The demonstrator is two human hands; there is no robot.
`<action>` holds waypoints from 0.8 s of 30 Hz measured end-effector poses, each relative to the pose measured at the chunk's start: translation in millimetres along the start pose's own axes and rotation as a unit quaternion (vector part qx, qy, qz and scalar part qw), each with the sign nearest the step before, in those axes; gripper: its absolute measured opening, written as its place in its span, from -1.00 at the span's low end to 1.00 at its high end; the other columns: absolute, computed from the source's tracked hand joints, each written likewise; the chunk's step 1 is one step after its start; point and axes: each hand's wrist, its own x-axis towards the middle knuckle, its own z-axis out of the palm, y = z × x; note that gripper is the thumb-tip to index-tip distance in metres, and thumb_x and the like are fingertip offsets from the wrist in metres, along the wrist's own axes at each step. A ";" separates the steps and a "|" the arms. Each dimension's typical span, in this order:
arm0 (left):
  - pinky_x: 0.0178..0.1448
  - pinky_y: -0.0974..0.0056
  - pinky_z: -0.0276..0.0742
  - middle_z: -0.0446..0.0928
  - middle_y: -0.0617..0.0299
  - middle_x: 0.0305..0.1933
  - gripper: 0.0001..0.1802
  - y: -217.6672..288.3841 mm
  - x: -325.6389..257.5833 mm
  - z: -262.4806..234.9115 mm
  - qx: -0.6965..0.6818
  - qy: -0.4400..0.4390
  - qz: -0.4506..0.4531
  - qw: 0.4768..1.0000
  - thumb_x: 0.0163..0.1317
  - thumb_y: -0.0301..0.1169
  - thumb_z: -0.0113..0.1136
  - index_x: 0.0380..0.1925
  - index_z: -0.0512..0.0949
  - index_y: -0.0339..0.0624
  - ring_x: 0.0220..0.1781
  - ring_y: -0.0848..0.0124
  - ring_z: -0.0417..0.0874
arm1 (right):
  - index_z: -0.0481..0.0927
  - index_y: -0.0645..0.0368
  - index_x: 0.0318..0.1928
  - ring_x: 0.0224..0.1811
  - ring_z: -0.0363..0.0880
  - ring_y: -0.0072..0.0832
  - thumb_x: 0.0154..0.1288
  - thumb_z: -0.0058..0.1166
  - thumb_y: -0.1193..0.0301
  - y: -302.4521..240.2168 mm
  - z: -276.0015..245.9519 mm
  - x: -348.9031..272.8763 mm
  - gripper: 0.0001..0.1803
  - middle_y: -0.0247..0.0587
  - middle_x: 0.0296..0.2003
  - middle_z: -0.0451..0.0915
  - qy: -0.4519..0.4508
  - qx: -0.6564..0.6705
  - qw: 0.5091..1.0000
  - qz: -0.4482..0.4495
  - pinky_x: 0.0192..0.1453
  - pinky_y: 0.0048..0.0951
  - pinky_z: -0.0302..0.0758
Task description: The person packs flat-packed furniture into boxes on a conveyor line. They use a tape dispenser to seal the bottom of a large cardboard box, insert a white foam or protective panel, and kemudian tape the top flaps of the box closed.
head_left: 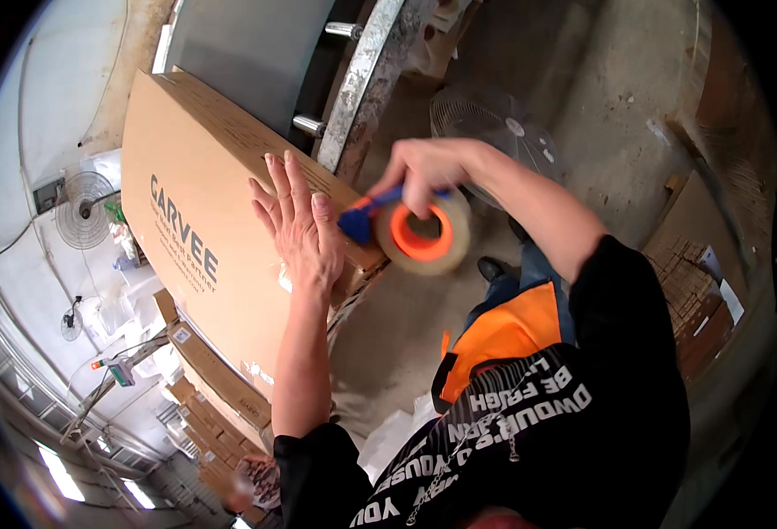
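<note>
A large brown cardboard box (221, 203) with dark print lies in front of me, on my left. Over its near end is my left hand (300, 229), fingers stretched out and apart, holding nothing; whether the palm touches the cardboard I cannot tell. My right hand (419, 172) is closed around a blue tape dispenser (358, 222), slightly blurred. The dispenser carries a roll of clear tape (462, 240) on an orange core, and its blue head is at the box's near corner.
Beyond the box runs a conveyor belt (239, 53) with a worn metal side rail (362, 84). A floor fan (499, 123) stands beyond my right arm. Stacked flat cardboard (688, 282) is at the right. More boxes (216, 375) and another person (252, 485) are at lower left.
</note>
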 end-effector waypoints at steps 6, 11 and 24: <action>0.60 -0.08 -0.29 0.65 0.31 0.07 -0.58 14.1 9.0 -16.4 0.007 -0.135 0.149 0.980 0.47 -0.19 -0.18 -0.20 0.73 0.01 0.47 0.09 0.29 | 0.71 0.09 -0.03 -0.41 0.70 -0.31 -0.32 0.25 0.32 60.1 114.8 -50.4 -0.37 -0.18 -0.42 0.69 0.093 -0.190 0.976 -0.059 -0.22 -0.31 0.62; 0.60 -0.05 -0.21 0.66 0.22 0.04 -0.62 11.3 17.1 -16.1 0.022 -0.137 0.136 0.981 0.44 -0.21 -0.10 -0.24 0.72 -0.07 0.40 0.10 0.39 | 0.67 0.14 -0.45 -0.33 0.69 -0.20 -0.25 0.20 0.22 39.1 175.5 -16.1 -0.68 -0.11 -0.51 0.63 0.080 -0.436 0.889 -0.119 -0.27 -0.15 0.58; 0.54 0.11 0.01 0.05 -0.11 0.51 -0.28 -15.6 14.2 0.6 -0.340 0.237 -0.250 0.875 0.46 -0.05 -0.09 0.43 0.09 -0.30 0.53 0.12 0.07 | 0.64 0.18 0.10 -0.55 0.51 -0.70 -0.36 0.15 0.56 19.7 -23.5 11.9 -0.24 -0.30 -0.54 0.64 0.000 -0.034 0.999 0.008 -0.45 -0.53 0.46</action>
